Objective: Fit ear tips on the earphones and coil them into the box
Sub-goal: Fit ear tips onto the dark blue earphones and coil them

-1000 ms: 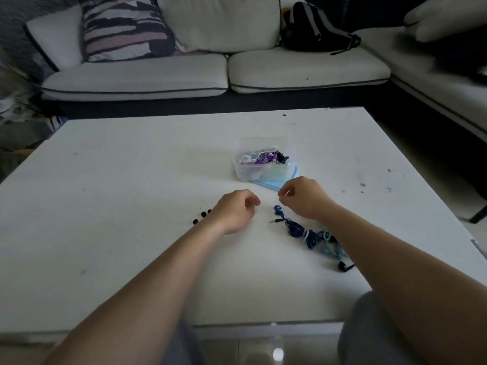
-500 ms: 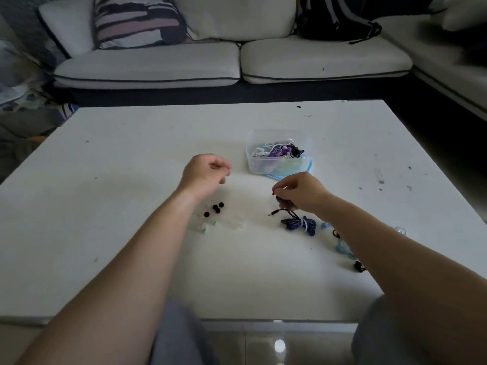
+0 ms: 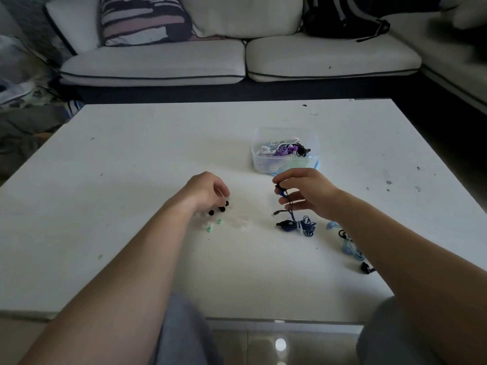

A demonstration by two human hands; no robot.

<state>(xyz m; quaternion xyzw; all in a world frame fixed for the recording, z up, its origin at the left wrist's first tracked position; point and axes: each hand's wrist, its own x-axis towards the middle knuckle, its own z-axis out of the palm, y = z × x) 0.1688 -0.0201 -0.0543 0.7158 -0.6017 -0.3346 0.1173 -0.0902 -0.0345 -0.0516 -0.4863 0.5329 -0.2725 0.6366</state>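
So my right hand has one bud of the blue earphones pinched between thumb and fingertips, lifted a bit off the table. Its cord drops straight down to the rest of the set. That part lies in a tied bundle on the table just right of the middle, with the other bud and the plug poking out to the left. The other fingers of that hand are spread loose under the bud.

My left hand is knuckles-up just left of the middle. Its fingers are curled down over three black tips, and the fingertips are right at the farthest one. Honestly I can't tell if I've actually got one pinched or I'm only touching it. A couple of green tips sit just nearer to me than the black ones, with some pale clear ones around them that barely show against the white top.

The box is clear plastic with no lid on. It stands past my right hand toward the far edge, and white, purple and black earphones are already piled in it. A light blue set lies loose beside my right forearm, toward the near right corner.
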